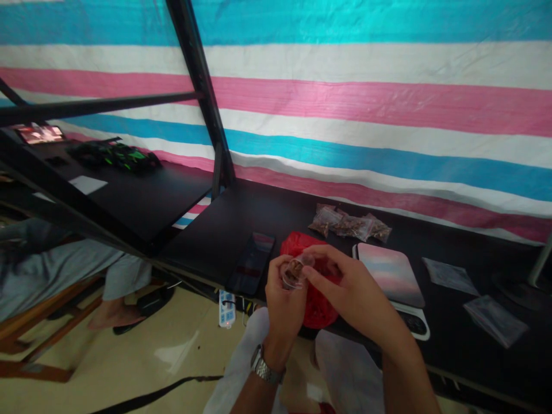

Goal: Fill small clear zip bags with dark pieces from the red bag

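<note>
My left hand (282,299), with a metal watch on its wrist, is closed around a small clear plastic bag (294,272) holding brown bits. My right hand (345,287) pinches the top of the same bag with thumb and fingers. Both hands hover over a red plastic bag (317,307) lying open on the black table (224,230). Behind it lie a few filled clear packets (349,224) of the same brown bits.
A dark phone (252,261) lies left of the red bag. A small scale with a shiny plate (390,273) sits to the right, and empty clear bags (451,275) beyond it. A second black table, a seated person's legs (64,276) and a power strip (226,307) are at the left.
</note>
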The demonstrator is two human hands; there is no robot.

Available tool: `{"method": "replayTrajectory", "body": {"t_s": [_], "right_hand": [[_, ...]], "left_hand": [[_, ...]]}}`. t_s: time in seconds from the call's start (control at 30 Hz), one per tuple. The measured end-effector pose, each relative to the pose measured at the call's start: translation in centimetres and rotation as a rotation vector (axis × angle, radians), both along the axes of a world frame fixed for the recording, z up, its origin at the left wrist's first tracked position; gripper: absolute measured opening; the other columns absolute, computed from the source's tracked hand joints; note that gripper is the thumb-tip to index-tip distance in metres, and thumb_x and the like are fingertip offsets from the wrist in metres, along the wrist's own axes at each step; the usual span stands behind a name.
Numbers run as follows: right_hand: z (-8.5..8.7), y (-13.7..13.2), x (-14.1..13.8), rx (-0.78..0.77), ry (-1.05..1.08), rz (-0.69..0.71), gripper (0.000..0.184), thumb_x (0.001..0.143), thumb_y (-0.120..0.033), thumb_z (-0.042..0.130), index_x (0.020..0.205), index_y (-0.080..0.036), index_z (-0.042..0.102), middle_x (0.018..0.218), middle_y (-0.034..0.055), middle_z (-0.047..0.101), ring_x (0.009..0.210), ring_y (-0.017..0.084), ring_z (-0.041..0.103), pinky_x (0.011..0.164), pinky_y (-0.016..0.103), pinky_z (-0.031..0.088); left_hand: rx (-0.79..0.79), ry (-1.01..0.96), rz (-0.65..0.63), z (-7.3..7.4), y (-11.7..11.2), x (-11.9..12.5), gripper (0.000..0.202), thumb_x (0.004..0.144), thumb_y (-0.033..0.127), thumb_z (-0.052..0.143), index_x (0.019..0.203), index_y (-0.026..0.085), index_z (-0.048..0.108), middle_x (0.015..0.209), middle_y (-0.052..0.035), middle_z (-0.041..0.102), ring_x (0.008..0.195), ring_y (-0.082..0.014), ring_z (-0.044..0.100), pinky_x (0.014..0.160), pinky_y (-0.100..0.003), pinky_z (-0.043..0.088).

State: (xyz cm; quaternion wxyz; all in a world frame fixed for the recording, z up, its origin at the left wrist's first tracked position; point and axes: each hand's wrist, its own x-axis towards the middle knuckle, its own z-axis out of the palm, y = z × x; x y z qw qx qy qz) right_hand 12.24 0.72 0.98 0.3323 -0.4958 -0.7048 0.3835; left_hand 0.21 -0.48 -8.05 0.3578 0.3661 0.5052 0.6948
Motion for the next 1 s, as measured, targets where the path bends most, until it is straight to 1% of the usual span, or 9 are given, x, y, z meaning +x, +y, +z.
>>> {"method": "replayTrajectory", "body": {"t_s": [0.13, 0.27, 0.4, 0.53, 0.67, 0.77, 0.83, 0.93, 1.0], "right_hand": [[0.2, -0.4, -0.6, 0.096, -0.142, 0.017, 0.037, 0.089, -0.017, 0.074, 0.123, -0.032, 0.075, 0.122, 0.0009, 0.078, 0.112, 0.023, 0.070, 0.104, 0.041, 0.050], [0.5, -0.6, -0.7, 0.159, -0.205, 0.024, 0.046, 0.087, -0.012, 0.072, 0.127, -0.033, 0.074, 0.120, 0.0015, 0.078, 0.109, 0.023, 0.070, 0.103, 0.041, 0.051], [0.7, -0.6, -0.4, 0.162, -0.176, -0.022, 0.042, 0.089, -0.017, 0.071, 0.128, -0.032, 0.074, 0.113, 0.0023, 0.078, 0.099, 0.023, 0.070, 0.095, 0.038, 0.054], [0.7, -0.3, 1.3, 0.124, -0.155, -0.105, 0.032, 0.094, -0.030, 0.070, 0.126, -0.030, 0.073, 0.110, 0.0039, 0.078, 0.095, 0.023, 0.070, 0.088, 0.037, 0.054], [-0.6, 0.6, 2.8, 0.029, -0.311, -0.102, 0.021, 0.093, -0.025, 0.070, 0.113, -0.028, 0.076, 0.105, 0.0029, 0.080, 0.095, 0.024, 0.072, 0.087, 0.038, 0.052], [-2.2, 1.5, 2.6, 0.026, -0.385, -0.121, 0.026, 0.093, -0.019, 0.068, 0.117, -0.026, 0.075, 0.114, 0.0050, 0.080, 0.102, 0.026, 0.072, 0.092, 0.040, 0.052], [-2.9, 1.9, 2.1, 0.052, -0.401, -0.127, 0.030, 0.093, -0.016, 0.068, 0.121, -0.025, 0.074, 0.119, 0.0067, 0.079, 0.108, 0.027, 0.072, 0.097, 0.041, 0.052], [-2.8, 2.0, 1.8, 0.085, -0.352, -0.134, 0.030, 0.094, -0.016, 0.068, 0.121, -0.025, 0.074, 0.121, 0.0069, 0.079, 0.110, 0.026, 0.071, 0.100, 0.041, 0.051], [-2.2, 1.7, 1.9, 0.077, -0.279, -0.106, 0.025, 0.095, -0.019, 0.068, 0.118, -0.025, 0.075, 0.121, 0.0059, 0.079, 0.108, 0.024, 0.071, 0.099, 0.039, 0.052]], "left_hand": [[-0.021, 0.017, 0.024, 0.0, -0.1, -0.2, 0.035, 0.073, 0.022, 0.082, 0.103, 0.021, 0.064, 0.089, 0.0014, 0.071, 0.074, -0.0139, 0.068, 0.069, -0.024, 0.055], [-0.048, 0.026, 0.022, -0.3, -0.1, -0.2, 0.035, 0.074, 0.021, 0.081, 0.104, 0.022, 0.064, 0.087, 0.0030, 0.068, 0.071, -0.0126, 0.064, 0.065, -0.022, 0.052], [-0.012, 0.027, 0.009, -0.4, -0.1, -0.1, 0.034, 0.076, 0.021, 0.080, 0.106, 0.022, 0.063, 0.087, 0.0026, 0.068, 0.071, -0.0126, 0.065, 0.066, -0.023, 0.053], [0.022, 0.135, 0.095, 0.1, -0.1, -0.2, 0.023, 0.084, 0.027, 0.077, 0.102, 0.022, 0.064, 0.081, 0.0030, 0.066, 0.067, -0.0123, 0.066, 0.066, -0.023, 0.054], [0.025, 0.212, 0.140, 0.4, -0.2, -0.8, 0.021, 0.087, 0.031, 0.075, 0.103, 0.021, 0.064, 0.080, 0.0019, 0.067, 0.066, -0.0129, 0.066, 0.065, -0.024, 0.055], [0.005, 0.240, 0.177, 0.4, -0.5, -1.3, 0.023, 0.088, 0.035, 0.074, 0.104, 0.021, 0.065, 0.082, 0.0005, 0.068, 0.068, -0.0135, 0.067, 0.066, -0.024, 0.056], [0.002, 0.257, 0.243, 0.4, -0.9, -1.5, 0.024, 0.088, 0.038, 0.074, 0.102, 0.021, 0.065, 0.082, 0.0003, 0.067, 0.067, -0.0137, 0.066, 0.066, -0.025, 0.056], [-0.015, 0.284, 0.341, 0.8, -2.2, -1.2, 0.024, 0.089, 0.041, 0.073, 0.099, 0.021, 0.065, 0.080, 0.0005, 0.066, 0.066, -0.0139, 0.064, 0.063, -0.025, 0.055], [-0.052, 0.269, 0.360, 1.1, -3.4, -0.8, 0.026, 0.090, 0.045, 0.073, 0.096, 0.021, 0.065, 0.079, 0.0005, 0.065, 0.064, -0.0141, 0.063, 0.060, -0.025, 0.053]]}}
